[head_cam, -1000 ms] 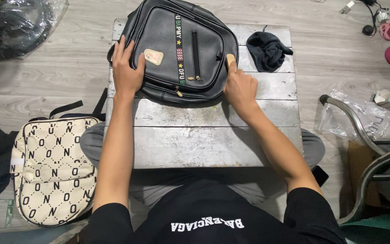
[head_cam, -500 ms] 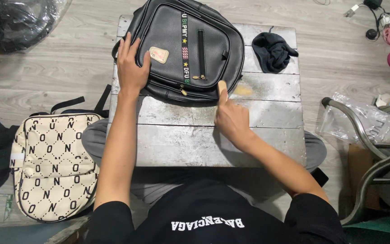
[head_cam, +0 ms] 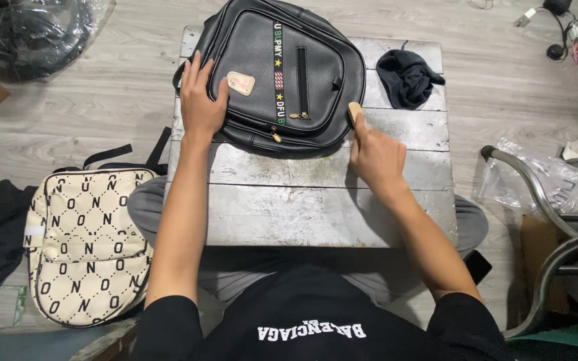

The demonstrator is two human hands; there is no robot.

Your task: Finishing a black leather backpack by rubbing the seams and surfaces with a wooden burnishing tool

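Black backpack (head_cam: 282, 73) lies flat on far half of metal table (head_cam: 316, 207), front side up. Left hand (head_cam: 202, 100) spread flat, pressing bag's left edge. Right hand (head_cam: 376, 157) curled, pinching small tan brush (head_cam: 354, 111) against bag's right edge. Work looks only partly done: brush at edge, most of bag front not yet touched. Dark cloth (head_cam: 409, 77) just right of bag. Cream patterned backpack (head_cam: 85, 247) on floor, left of table.
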